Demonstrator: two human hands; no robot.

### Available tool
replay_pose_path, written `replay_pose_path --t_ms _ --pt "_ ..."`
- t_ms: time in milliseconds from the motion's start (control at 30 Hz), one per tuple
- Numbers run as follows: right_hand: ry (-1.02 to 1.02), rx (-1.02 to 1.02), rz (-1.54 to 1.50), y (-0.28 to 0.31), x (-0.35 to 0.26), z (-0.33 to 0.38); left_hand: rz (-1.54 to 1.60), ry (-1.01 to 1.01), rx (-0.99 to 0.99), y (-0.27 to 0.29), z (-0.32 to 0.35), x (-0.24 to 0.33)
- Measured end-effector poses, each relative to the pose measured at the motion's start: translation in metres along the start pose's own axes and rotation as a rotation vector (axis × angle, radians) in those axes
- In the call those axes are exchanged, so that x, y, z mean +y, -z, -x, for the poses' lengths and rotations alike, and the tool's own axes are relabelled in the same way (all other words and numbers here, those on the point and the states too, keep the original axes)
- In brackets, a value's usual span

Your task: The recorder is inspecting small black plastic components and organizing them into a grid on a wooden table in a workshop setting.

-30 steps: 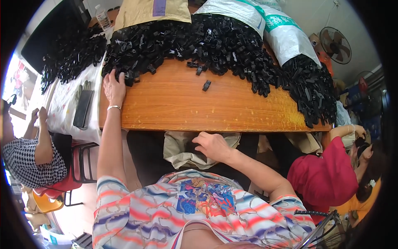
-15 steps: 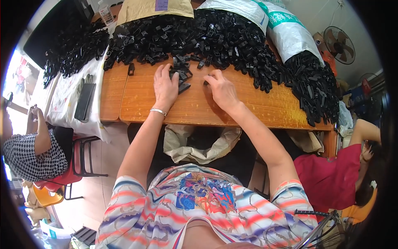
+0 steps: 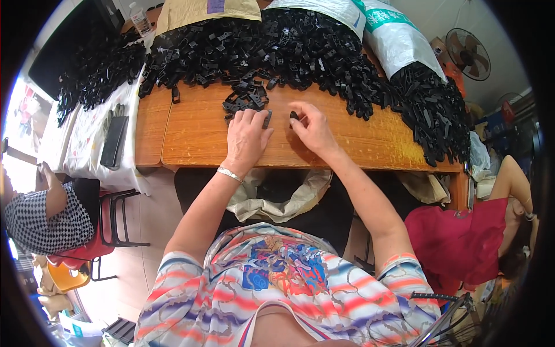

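Note:
My left hand (image 3: 247, 137) rests palm down on the wooden table, with fingers bent and thumb apart. Its fingertips touch the near side of a small cluster of black plastic clips (image 3: 245, 97). A slim black plastic piece (image 3: 267, 120) lies beside the index finger, next to the thumb; I see no grip on it. To the right, my right hand (image 3: 317, 128) pinches a small dark plastic piece (image 3: 293, 116) between thumb and fingers, just above the table. The fingers partly hide its shape.
Heaps of black plastic parts (image 3: 202, 52) line the far side of the table (image 3: 202, 139), below a brown paper sack (image 3: 202, 14) and white sacks (image 3: 399, 43). A dark phone (image 3: 114, 141) lies at left. An open sack (image 3: 272, 208) hangs at the near edge. Other people sit on both sides.
My left hand has drawn back toward me and slightly right, off the cluster's left side. Clips now lie more spread ahead of it. My right hand still pinches a dark piece, slightly nearer me.

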State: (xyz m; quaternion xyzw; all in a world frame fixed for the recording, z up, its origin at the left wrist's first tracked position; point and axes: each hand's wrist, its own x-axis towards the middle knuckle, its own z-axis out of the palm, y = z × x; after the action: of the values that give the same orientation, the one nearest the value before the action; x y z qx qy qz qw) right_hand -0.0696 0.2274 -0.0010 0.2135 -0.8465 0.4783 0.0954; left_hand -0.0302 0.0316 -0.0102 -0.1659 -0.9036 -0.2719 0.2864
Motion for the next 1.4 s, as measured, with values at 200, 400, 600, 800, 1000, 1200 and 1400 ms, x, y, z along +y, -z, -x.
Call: replay_pose_path --t_ms 200,400,600,800,1000,1200,1400 --pt "-0.139 -0.061 -0.008 0.007 -0.001 0.03 -0.094 0.021 -0.061 -0.01 -0.003 -0.004" --pt "0.134 -0.034 0.465 0.015 -0.003 0.034 0.231 0.244 -0.138 -0.001 0.001 -0.002" --pt "0.016 -0.101 0.333 0.01 -0.019 0.017 0.325 0.274 -0.165 0.011 0.003 -0.003" --pt "0.108 -0.161 0.258 -0.012 -0.031 -0.004 0.206 0.201 -0.14 0.003 0.011 -0.013" --pt "0.178 -0.219 0.281 -0.02 -0.028 -0.017 0.239 0.251 -0.164 0.003 0.009 -0.014" --pt "0.172 -0.32 0.376 -0.019 -0.024 -0.027 0.347 0.338 -0.201 0.009 0.003 -0.008" --pt "0.175 -0.388 0.307 -0.026 -0.027 -0.025 0.375 0.365 -0.189 0.011 0.0 -0.016"
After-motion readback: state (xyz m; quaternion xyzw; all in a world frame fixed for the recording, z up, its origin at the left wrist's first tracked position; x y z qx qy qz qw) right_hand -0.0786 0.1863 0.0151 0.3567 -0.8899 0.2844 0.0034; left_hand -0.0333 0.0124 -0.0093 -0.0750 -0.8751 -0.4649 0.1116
